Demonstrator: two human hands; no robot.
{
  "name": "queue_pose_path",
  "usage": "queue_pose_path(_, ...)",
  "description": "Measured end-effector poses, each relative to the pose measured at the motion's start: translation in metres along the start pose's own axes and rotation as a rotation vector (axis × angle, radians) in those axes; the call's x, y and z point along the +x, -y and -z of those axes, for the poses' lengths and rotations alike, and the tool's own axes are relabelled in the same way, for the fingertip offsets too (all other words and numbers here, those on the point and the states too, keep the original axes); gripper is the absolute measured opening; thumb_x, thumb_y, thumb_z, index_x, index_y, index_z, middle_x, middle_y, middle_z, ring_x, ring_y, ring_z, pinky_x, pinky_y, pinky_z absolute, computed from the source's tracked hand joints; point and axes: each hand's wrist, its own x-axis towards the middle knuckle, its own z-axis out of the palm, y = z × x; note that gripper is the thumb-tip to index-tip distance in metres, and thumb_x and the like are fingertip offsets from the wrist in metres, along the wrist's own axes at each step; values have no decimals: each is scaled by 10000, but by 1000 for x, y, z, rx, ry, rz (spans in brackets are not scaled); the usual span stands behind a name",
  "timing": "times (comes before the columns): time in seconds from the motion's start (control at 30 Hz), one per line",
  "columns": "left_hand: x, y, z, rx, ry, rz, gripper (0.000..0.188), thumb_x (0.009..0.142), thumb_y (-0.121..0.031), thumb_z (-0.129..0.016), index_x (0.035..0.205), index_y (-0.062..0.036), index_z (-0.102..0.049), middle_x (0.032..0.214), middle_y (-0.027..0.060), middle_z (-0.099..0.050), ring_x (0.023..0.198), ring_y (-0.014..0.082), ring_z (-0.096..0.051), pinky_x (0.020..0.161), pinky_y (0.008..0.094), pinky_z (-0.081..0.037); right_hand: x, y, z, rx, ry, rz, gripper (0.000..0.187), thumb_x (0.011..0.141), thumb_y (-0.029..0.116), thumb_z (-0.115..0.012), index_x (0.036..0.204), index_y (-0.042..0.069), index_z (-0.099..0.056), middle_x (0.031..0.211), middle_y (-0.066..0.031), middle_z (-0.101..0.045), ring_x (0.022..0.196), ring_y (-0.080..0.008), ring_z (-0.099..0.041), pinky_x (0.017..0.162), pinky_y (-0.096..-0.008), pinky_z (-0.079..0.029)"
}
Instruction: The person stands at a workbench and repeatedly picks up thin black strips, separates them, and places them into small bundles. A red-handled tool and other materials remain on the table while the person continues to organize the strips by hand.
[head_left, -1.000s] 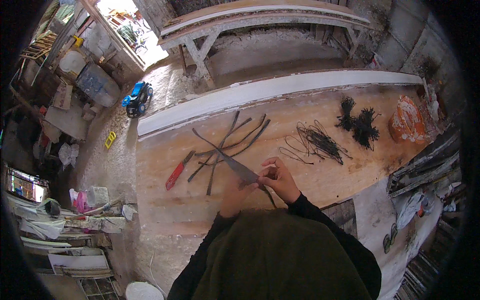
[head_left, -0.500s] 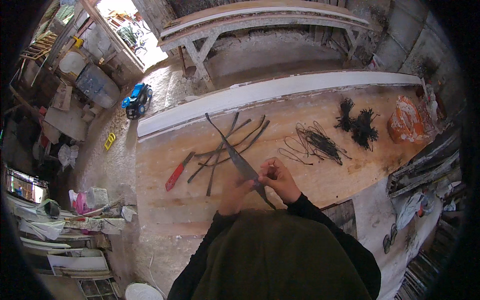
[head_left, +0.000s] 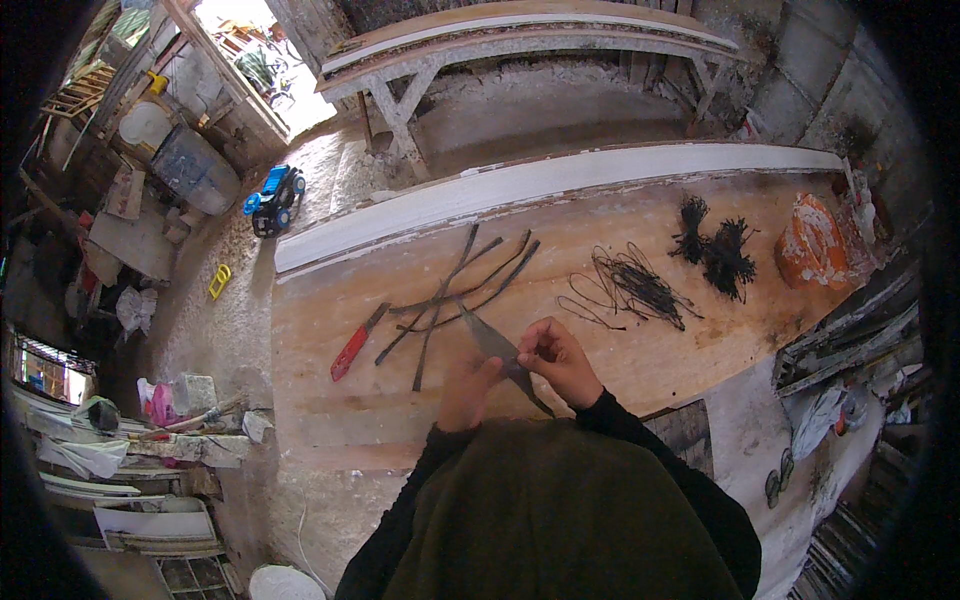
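Observation:
A dark, flat strip (head_left: 490, 338), broad in the middle and tapering to both ends, is held slantwise above the near part of the wooden tabletop (head_left: 330, 425). My left hand (head_left: 468, 388) is closed on its middle, thumb on top; part of this hand is blurred. From the right, my right hand (head_left: 560, 362) pinches the strip's edge between thumb and fingers. Several narrow dark strips (head_left: 432, 325) lie crossed just beyond my hands. Left of them rests a knife with a red handle (head_left: 350, 356).
Loose black cord (head_left: 640, 288) lies right of my hands, with tied black bundles (head_left: 728, 255) farther right. An orange, white-smeared container (head_left: 812, 240) stands at the right end. A long white board (head_left: 560, 180) runs along the far edge. A blue toy truck (head_left: 272, 200) is on the floor.
The far end of the held strip, which stretched out over the crossed strips, now reaches only to their near side. Both hands stay in nearly the same place.

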Motion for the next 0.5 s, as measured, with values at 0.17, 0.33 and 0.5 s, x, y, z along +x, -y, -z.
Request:
queue_pose_path(0.17,0,-5,-2,246,-35,-67,105,814,-108,-582,837,-40,-505,808,48,-583,764,141,-583,693,285,-488,-2,-2,0,-54,-7,80,229,774,38,-602,918,92,-432,843,5,-497,751,-76,-494,664,-213,-418)
queue_pose_path(0.33,6,-1,9,481,10,-222,110,810,-101,-584,836,-31,-503,761,32,-559,699,127,-554,626,257,-477,-5,10,-2,7,20,-7,233,788,74,-602,948,83,-432,815,4,-505,650,-82,-523,510,-200,-415)
queue_pose_path(0.5,3,-7,12,876,76,-372,77,785,-55,-584,805,-25,-515,749,44,-546,686,124,-526,579,238,-430,-4,25,-6,-73,68,-127,190,803,131,-599,952,70,-499,748,1,-543,632,-72,-529,479,-192,-413)
